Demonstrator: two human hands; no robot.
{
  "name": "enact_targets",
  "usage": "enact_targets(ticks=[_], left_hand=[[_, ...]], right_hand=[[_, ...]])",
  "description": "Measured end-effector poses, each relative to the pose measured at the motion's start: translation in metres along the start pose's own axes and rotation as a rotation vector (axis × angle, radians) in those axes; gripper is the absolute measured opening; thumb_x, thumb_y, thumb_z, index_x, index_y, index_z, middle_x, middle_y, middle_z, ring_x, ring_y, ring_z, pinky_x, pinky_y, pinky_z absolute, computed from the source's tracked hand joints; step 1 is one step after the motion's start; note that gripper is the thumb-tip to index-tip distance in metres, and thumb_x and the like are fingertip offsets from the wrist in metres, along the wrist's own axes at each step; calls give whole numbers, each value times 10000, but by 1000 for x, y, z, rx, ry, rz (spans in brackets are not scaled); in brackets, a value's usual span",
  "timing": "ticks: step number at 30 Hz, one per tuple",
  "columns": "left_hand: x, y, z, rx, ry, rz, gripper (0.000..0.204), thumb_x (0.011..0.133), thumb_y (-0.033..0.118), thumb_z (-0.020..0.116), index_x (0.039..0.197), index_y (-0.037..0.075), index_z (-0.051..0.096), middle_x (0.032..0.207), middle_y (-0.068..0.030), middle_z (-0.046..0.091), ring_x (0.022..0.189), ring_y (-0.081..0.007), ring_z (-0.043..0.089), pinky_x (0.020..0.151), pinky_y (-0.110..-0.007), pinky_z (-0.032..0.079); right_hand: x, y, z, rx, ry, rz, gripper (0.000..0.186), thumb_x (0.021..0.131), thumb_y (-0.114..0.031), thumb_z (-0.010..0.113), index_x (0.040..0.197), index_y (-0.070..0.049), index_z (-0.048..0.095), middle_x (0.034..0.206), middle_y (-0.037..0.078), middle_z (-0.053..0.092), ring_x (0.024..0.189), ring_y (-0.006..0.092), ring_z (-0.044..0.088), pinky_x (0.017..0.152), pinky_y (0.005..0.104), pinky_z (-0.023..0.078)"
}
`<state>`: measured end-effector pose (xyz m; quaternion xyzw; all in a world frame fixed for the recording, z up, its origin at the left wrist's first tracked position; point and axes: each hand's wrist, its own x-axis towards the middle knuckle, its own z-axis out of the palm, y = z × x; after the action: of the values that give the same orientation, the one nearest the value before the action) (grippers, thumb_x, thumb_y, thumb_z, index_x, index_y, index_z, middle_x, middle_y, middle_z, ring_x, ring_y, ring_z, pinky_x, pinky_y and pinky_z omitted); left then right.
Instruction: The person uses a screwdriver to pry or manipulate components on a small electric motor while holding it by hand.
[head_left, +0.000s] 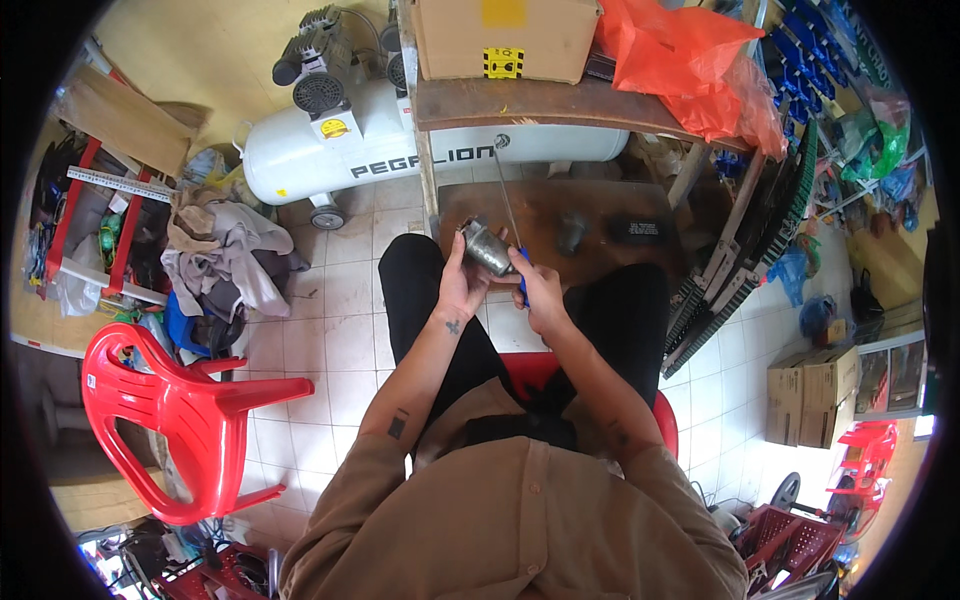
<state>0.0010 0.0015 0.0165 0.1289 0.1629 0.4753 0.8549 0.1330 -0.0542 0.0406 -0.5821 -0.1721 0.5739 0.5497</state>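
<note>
My left hand (458,285) is wrapped round a dull grey metal cylinder (486,248), which looks like a small motor housing. It is held tilted above the near edge of a low brown table (540,205), between my knees. In my right hand (541,296) is a long screwdriver (523,262) with a blue handle. Its thin shaft points up and away, beside the cylinder and apart from its far end. My right fingers lie close to the cylinder's near end; whether they touch it I cannot tell. A small dark part (572,234) and a flat black box (637,231) lie on the table.
A white air compressor (330,150) stands behind the table. Above hangs a wooden shelf (540,103) with a cardboard box (505,35) and an orange plastic bag (680,50). To the left are a red plastic chair (225,430) and heaped cloth (225,255). Dark ribbed strips (740,265) lean at right.
</note>
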Motion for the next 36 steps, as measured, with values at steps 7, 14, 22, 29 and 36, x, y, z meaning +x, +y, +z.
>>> enact_targets(ticks=[7, 14, 22, 29, 36], left_hand=[[17, -9, -27, 20, 43, -95, 595, 1013, 557, 471, 1398, 104, 477, 1407, -164, 534, 1326, -307, 491, 1130, -513, 372], [14, -10, -23, 56, 198, -201, 589, 1006, 567, 492, 1310, 65, 540, 1246, -129, 628, 1177, -275, 573, 1086, -472, 398], [16, -10, -21, 63, 99, -143, 640, 1010, 572, 464, 1332, 22, 527, 1262, -177, 641, 1138, -293, 627, 1067, -426, 454], [20, -5, -23, -311, 127, -93, 724, 944, 618, 546, 1347, 21, 477, 1275, -223, 600, 1143, -295, 625, 1004, -410, 539], [17, -1, -27, -378, 99, -16, 706, 953, 624, 518, 1329, 28, 486, 1172, -168, 608, 1038, -262, 623, 1041, -408, 504]], right_hand=[[0, 25, -3, -70, 57, -373, 285, 800, -201, 862, 836, -29, 638, 657, -18, 571, 507, 53, 457, 455, 235, 339], [4, 42, -25, -704, 274, -779, 407, 692, -284, 907, 746, -19, 602, 626, 63, 566, 534, 157, 489, 539, 341, 440], [-14, 27, -28, -635, 149, -800, 353, 834, -284, 795, 894, 27, 639, 723, 129, 642, 588, 183, 591, 564, 375, 464], [-71, -19, -92, -399, -221, -227, 266, 1012, -212, 572, 1127, 27, 599, 783, 135, 689, 661, 155, 614, 610, 315, 468], [-97, -4, -107, -848, -90, -342, 278, 1006, -235, 576, 1139, 4, 622, 869, 189, 719, 784, 267, 702, 746, 358, 520]])
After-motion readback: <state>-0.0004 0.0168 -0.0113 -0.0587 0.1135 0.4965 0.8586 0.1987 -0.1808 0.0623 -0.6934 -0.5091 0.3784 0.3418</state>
